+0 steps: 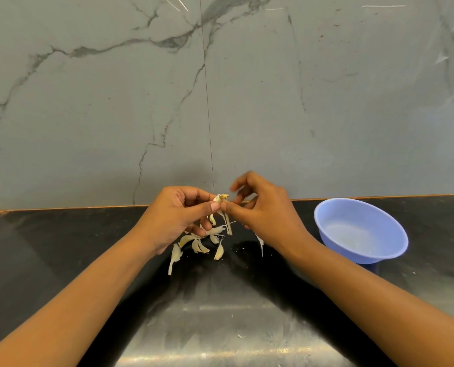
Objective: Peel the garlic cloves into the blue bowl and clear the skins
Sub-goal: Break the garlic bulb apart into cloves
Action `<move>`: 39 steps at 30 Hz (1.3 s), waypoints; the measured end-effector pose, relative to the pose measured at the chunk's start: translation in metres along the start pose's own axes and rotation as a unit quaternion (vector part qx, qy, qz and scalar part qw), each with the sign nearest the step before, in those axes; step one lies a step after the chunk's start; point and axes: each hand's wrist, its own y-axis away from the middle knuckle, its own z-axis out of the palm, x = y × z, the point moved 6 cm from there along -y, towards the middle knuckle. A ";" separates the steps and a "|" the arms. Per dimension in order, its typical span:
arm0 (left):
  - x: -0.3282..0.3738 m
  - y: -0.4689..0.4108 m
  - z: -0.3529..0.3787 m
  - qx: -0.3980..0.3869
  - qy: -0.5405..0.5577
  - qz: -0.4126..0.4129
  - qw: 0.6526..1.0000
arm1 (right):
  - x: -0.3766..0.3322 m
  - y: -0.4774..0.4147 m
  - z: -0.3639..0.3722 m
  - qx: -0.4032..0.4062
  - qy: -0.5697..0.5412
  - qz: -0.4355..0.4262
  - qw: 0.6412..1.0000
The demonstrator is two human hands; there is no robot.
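Garlic clove [219, 198] pinched between left hand [178, 215] and right hand [262, 215] fingertips — just above scattered cloves [218, 252].

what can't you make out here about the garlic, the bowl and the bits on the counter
Head view, garlic clove: fingertips of the left hand and right hand cover most of it, so remaining skin is unclear.
The blue bowl: pale glare inside; peeled cloves cannot be told.
The pieces on the counter: too small to sort cloves from skins; some hidden behind the left hand.
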 end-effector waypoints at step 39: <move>-0.016 -0.003 -0.054 -0.134 -0.296 -0.100 0.940 | 0.009 0.003 -0.005 -0.227 0.308 -0.011 0.924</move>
